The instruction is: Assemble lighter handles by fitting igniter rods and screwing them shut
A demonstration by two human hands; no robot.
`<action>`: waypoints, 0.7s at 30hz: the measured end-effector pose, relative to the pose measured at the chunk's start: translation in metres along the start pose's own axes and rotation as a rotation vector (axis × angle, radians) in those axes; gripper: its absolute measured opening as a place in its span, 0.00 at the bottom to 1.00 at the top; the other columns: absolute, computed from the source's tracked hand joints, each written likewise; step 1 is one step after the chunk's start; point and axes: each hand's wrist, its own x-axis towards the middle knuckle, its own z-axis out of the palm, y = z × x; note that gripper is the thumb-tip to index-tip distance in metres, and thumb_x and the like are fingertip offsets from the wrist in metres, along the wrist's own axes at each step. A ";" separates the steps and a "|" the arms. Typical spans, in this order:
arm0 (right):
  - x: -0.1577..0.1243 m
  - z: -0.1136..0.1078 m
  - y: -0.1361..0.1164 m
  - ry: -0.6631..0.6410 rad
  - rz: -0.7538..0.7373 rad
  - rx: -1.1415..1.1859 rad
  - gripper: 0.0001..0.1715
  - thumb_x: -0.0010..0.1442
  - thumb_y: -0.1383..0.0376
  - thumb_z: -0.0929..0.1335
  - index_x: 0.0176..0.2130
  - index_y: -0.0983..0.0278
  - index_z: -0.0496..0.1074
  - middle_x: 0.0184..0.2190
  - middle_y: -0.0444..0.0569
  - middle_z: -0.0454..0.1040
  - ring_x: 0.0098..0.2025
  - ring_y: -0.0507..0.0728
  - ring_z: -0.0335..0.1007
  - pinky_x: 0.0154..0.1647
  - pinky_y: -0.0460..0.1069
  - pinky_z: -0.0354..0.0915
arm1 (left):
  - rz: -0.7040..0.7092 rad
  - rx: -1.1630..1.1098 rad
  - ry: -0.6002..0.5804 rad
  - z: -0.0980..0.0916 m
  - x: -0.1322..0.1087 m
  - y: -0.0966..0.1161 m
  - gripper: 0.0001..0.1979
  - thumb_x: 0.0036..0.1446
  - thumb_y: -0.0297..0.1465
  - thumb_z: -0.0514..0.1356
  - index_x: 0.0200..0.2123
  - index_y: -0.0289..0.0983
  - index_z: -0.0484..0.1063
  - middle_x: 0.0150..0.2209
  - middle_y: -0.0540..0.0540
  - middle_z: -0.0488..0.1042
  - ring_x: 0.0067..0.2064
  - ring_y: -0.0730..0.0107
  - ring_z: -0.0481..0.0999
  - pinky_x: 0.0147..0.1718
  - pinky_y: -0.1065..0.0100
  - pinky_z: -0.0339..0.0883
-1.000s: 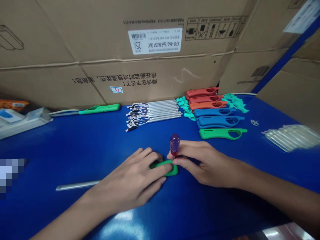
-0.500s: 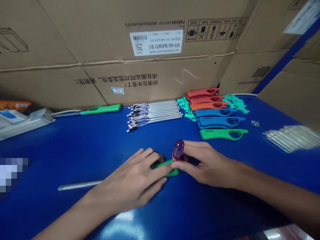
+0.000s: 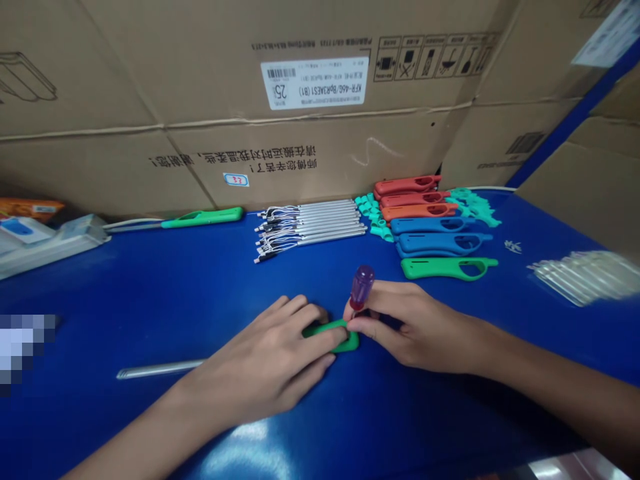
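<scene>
Left hand (image 3: 263,357) clamping green plastic handle (image 3: 346,342); right hand (image 3: 420,327) pinching tilted purple screwdriver (image 3: 362,287). Loose grip risks tip slipping.

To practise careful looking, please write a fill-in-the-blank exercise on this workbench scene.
The right hand pinches a screwdriver with a ____ handle. The left hand rests on a ____ plastic piece. A metal rod lies on the table to the ____ of the left hand.

Missing words: purple; green; left.
</scene>
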 end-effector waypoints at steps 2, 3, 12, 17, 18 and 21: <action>0.000 0.001 0.000 0.015 -0.004 -0.018 0.04 0.66 0.70 0.67 0.37 0.68 0.72 0.34 0.47 0.75 0.35 0.50 0.72 0.39 0.43 0.65 | 0.010 0.001 0.010 0.000 0.000 0.000 0.12 0.70 0.32 0.49 0.53 0.43 0.67 0.45 0.43 0.70 0.46 0.59 0.69 0.45 0.54 0.68; 0.000 0.001 0.000 0.020 -0.004 -0.028 0.04 0.66 0.69 0.68 0.36 0.67 0.72 0.33 0.47 0.75 0.34 0.50 0.71 0.38 0.43 0.65 | 0.016 0.003 0.014 0.001 0.000 0.000 0.13 0.70 0.32 0.50 0.54 0.43 0.67 0.45 0.42 0.70 0.47 0.59 0.69 0.45 0.54 0.68; -0.001 0.004 0.002 0.036 -0.003 -0.011 0.04 0.65 0.67 0.69 0.37 0.67 0.71 0.32 0.45 0.75 0.34 0.49 0.71 0.37 0.42 0.64 | 0.016 0.007 0.012 0.001 -0.001 -0.001 0.14 0.70 0.32 0.50 0.56 0.43 0.66 0.44 0.43 0.70 0.45 0.59 0.69 0.44 0.54 0.69; -0.001 0.001 0.003 -0.037 -0.004 0.024 0.06 0.68 0.71 0.65 0.39 0.65 0.72 0.37 0.47 0.76 0.39 0.51 0.72 0.42 0.44 0.66 | -0.006 0.009 0.006 0.000 0.000 0.000 0.14 0.69 0.32 0.51 0.55 0.45 0.67 0.46 0.43 0.70 0.47 0.58 0.70 0.48 0.51 0.68; -0.001 0.000 0.003 -0.052 -0.004 0.026 0.07 0.68 0.71 0.64 0.39 0.65 0.72 0.38 0.47 0.76 0.40 0.51 0.72 0.43 0.44 0.66 | -0.009 0.007 0.003 0.000 0.000 0.000 0.14 0.69 0.32 0.51 0.55 0.45 0.67 0.46 0.43 0.70 0.47 0.58 0.70 0.49 0.52 0.68; -0.001 -0.001 0.002 -0.074 0.006 0.027 0.08 0.68 0.72 0.63 0.40 0.65 0.72 0.38 0.47 0.76 0.40 0.51 0.72 0.42 0.45 0.66 | -0.018 0.002 -0.007 0.000 0.000 0.001 0.14 0.69 0.32 0.52 0.54 0.45 0.69 0.45 0.43 0.71 0.47 0.58 0.70 0.49 0.52 0.69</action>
